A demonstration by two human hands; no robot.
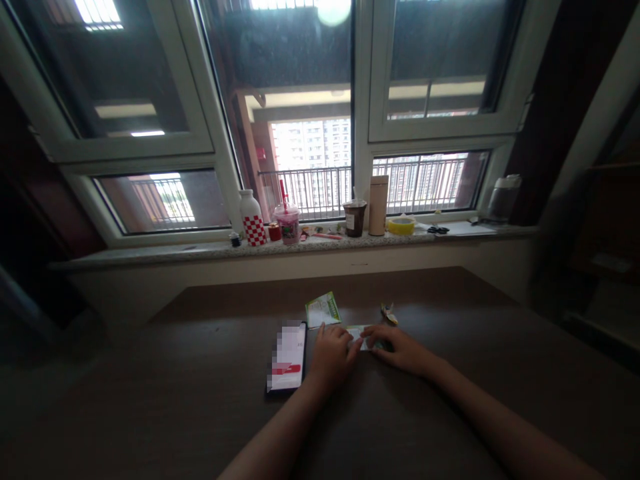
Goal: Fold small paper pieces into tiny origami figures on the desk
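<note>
Here I have my left hand point(331, 353) and right hand point(400, 348) pinching a small folded paper point(358, 335) flat on the table point(450, 400), its folding apparently only partway done.

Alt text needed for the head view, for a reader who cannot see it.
Left hand and right hand press a small piece of paper flat on a dark table, a phone lit beside the left hand. A green leaflet lies beyond; bottles and cups line the windowsill.

Red-and-white checked bottle point(252, 219) — yellow tape roll point(401, 225)
</note>
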